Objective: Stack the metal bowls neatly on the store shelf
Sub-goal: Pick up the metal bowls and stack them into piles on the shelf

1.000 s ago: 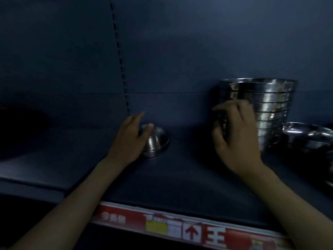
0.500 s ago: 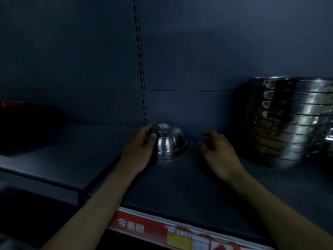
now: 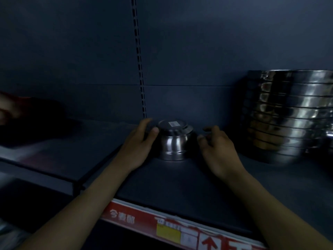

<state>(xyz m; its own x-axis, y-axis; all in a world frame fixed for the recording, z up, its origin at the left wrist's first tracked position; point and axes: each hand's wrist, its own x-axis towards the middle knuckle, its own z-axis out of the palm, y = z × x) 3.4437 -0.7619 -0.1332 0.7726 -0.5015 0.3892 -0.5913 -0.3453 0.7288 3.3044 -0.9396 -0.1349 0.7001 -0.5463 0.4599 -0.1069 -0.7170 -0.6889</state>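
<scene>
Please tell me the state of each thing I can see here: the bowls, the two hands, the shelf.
Small bowl: upside down on the shelf, sticker on its base.
Bowl stack: upright, nested, right of the small bowl.
Left hand: open, fingers touching the small bowl's side.
Right hand: open, beside the bowl; contact unclear.
Shelf: mostly bare.

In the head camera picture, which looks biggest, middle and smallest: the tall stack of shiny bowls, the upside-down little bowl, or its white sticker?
1. Tall stack of shiny metal bowls, partly cut off
2. Small upside-down metal bowl
3. White sticker
</scene>
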